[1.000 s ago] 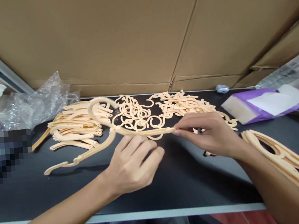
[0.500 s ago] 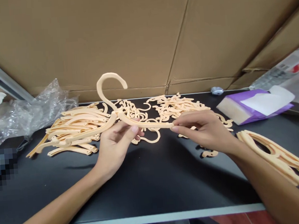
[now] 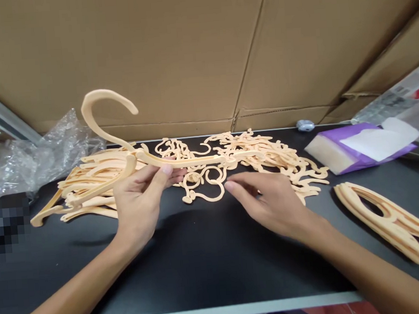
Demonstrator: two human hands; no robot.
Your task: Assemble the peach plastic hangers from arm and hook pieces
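My left hand (image 3: pixel 140 201) grips a peach plastic hanger (image 3: pixel 181 161) near its middle, holding it above the black table (image 3: pixel 204 268). The hanger's hook curls up to the left and its right arm points toward the small-parts pile. My right hand (image 3: pixel 267 201) hovers just below the hanger's right end, fingers stretched out and apart, holding nothing. A pile of loose hooks (image 3: pixel 199 170) lies behind both hands. A stack of hanger arms (image 3: pixel 95 180) sits to the left, behind my left hand.
A heap of small peach clips (image 3: pixel 267 155) lies at the back right. Finished folded hangers (image 3: pixel 388 220) are stacked at the right. A purple pack with white foam (image 3: pixel 364 147), crumpled clear plastic (image 3: pixel 38 156) and a cardboard wall (image 3: pixel 201 51) border the table.
My right hand has let go of the hanger's right end and dropped lower. My left hand took hold of the hanger, raised it and carried it leftward.
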